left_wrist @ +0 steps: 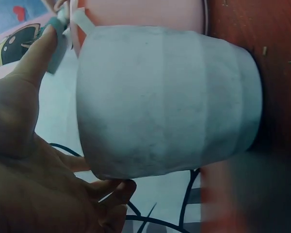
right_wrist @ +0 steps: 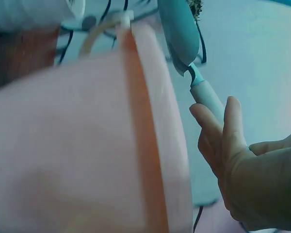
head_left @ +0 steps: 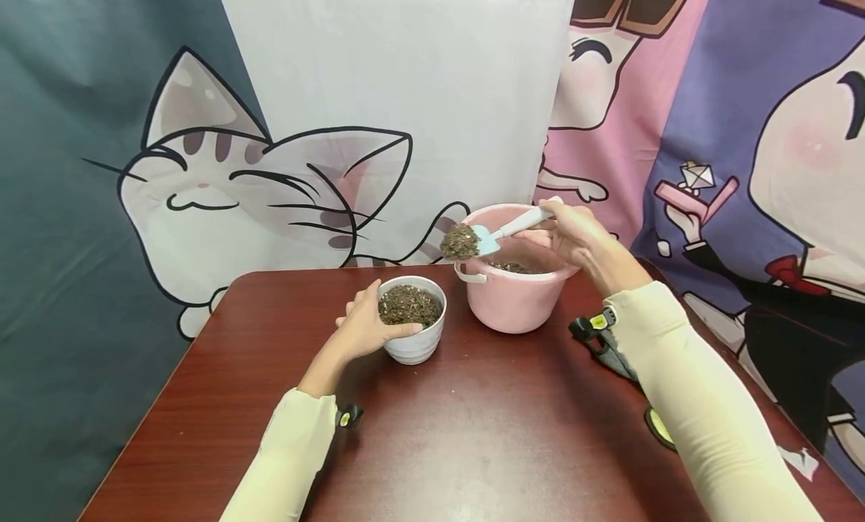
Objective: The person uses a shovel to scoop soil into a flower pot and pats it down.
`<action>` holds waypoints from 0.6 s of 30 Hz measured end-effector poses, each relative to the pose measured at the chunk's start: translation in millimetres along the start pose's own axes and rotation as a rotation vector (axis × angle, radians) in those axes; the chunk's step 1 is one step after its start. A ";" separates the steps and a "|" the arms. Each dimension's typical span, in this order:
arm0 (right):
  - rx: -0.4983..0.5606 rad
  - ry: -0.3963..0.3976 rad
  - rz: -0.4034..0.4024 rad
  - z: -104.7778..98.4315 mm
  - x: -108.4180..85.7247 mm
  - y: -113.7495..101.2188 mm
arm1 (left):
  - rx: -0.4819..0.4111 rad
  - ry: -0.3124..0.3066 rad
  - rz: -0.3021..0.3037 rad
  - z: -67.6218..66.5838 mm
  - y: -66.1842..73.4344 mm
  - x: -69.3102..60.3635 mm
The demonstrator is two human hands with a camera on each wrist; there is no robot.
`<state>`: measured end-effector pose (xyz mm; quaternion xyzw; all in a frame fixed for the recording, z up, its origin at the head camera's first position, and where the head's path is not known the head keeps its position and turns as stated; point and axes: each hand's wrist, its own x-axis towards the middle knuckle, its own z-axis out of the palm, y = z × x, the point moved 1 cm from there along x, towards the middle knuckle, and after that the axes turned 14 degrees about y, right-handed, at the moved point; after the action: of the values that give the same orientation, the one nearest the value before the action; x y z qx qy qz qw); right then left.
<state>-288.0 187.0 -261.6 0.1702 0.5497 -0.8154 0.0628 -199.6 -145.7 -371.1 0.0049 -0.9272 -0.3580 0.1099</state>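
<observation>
A white flower pot [head_left: 414, 347] full of dark, crumbly soil [head_left: 408, 306] stands on the table. My left hand [head_left: 365, 323] holds it at the rim, thumb along the near side and fingers on the left; the left wrist view shows the ribbed pot wall [left_wrist: 160, 102] up close. In my right hand [head_left: 574, 233] is a small trowel [head_left: 523, 221], gripped by its white handle. Its light blue blade carries a heap of soil [head_left: 460, 242] above the left rim of a pink bucket [head_left: 516, 304]. The right wrist view shows the trowel blade [right_wrist: 181, 31] from below.
More soil [head_left: 513, 267] lies inside the bucket, whose white handle [head_left: 471, 276] hangs toward the pot. A dark strap-like item [head_left: 611, 357] and a green-and-black object [head_left: 658, 427] lie near my right sleeve. A cartoon-printed cloth [head_left: 405, 71] hangs behind the reddish-brown table [head_left: 459, 447].
</observation>
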 end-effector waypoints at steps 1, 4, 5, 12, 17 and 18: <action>-0.008 -0.005 -0.002 4.8 -2.2 2.9 | 0.003 -0.005 -0.006 0.3 -1.3 -1.0; -0.033 -0.019 -0.006 18.0 -8.2 11.2 | 0.014 -0.015 -0.015 0.7 -4.2 -2.6; -0.046 -0.020 -0.012 21.9 -9.8 13.7 | 0.021 -0.019 -0.012 0.5 -4.9 -3.0; -0.131 -0.051 -0.071 42.4 -13.4 29.0 | 0.025 -0.022 0.002 -2.8 -9.7 -6.5; -0.173 -0.039 -0.109 54.4 -15.3 38.2 | 0.026 -0.016 0.013 -4.1 -13.1 -7.1; -0.189 -0.033 -0.111 56.9 -16.4 40.3 | 0.025 -0.015 0.011 -4.4 -13.4 -7.3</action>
<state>-272.9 117.7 -272.0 0.1195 0.6318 -0.7647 0.0423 -192.5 -157.9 -378.2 -0.0015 -0.9325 -0.3457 0.1049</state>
